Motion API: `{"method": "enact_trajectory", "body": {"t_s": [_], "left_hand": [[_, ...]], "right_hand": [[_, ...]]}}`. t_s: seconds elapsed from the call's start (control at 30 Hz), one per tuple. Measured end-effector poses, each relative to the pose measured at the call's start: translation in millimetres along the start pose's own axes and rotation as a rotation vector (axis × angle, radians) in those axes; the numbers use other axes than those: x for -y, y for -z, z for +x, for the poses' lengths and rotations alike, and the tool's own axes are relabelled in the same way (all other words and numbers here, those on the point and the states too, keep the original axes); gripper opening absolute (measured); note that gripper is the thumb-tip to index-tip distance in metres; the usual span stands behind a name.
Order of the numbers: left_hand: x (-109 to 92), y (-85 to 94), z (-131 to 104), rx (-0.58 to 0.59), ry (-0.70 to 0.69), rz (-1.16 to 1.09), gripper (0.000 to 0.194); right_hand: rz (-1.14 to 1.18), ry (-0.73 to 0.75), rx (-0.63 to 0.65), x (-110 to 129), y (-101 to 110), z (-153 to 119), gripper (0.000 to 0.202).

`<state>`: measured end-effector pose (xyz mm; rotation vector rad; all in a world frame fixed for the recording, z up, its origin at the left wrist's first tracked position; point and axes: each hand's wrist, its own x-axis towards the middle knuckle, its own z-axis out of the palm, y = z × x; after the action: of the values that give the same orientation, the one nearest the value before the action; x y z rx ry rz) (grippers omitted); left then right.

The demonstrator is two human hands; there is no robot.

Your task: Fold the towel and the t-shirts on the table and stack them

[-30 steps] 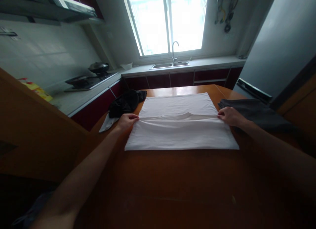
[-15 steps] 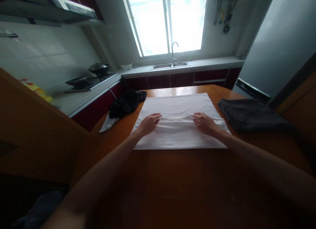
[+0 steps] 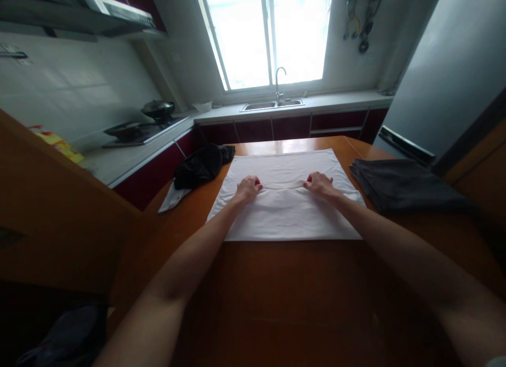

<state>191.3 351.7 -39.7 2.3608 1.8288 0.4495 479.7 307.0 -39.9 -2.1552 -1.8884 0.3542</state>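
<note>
A white cloth garment (image 3: 292, 219), perhaps a T-shirt, lies spread on the wooden table (image 3: 284, 282), with a folded-over layer whose edge runs across its middle. My left hand (image 3: 249, 189) is closed, pinching that edge on the left side. On the right side my right hand (image 3: 318, 184) pinches the same edge, its fingers closed as well. Between the two hands the edge is drawn into a fairly straight band. Both hands rest close to the cloth surface.
A folded dark grey cloth (image 3: 403, 185) lies on the table to the right. To the left is a crumpled black garment (image 3: 203, 166) with a white piece (image 3: 174, 198) under it. Beyond stand the sink (image 3: 259, 106), the stove (image 3: 146, 132) and the fridge (image 3: 446, 66).
Fingers of both hands have gone from loosely spread to pinching the folded edge. My left hand has shifted right and slightly away from me; the edge now looks straighter between the hands.
</note>
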Motion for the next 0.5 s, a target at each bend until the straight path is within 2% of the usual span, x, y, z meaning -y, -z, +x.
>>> {"method": "enact_trajectory", "body": {"t_s": [0.07, 0.13, 0.2, 0.27, 0.33, 0.4, 0.5], "left_hand": [[-7, -2.3, -9, -0.08, -0.027, 0.014, 0.024], [-15, -6.2, -21, -0.12, -0.151, 0.008, 0.03], [-23, -13.1, -35, -0.067, -0.318, -0.001, 0.036], [-29, -22.2, -48, 0.04, -0.415, 0.013, 0.043], [-33, -30.2, -59, 0.106, -0.421, 0.041, 0.05], [-35, -32.9, -66, 0.126, -0.393, 0.043, 0.053], [-32, -22.1, -77, 0.117, -0.375, 0.001, 0.054]], "right_hand": [[-0.033, 0.037, -0.095, 4, -2, -9, 0.034], [-0.044, 0.11, -0.19, 11, -6, -24, 0.037], [-0.032, 0.222, -0.208, 18, -13, -42, 0.04], [-0.031, 0.34, -0.155, 24, -22, -60, 0.045], [-0.049, 0.413, -0.071, 27, -30, -71, 0.052], [-0.05, 0.425, -0.011, 27, -34, -76, 0.058], [-0.008, 0.409, -0.048, 18, -30, -82, 0.06]]}}
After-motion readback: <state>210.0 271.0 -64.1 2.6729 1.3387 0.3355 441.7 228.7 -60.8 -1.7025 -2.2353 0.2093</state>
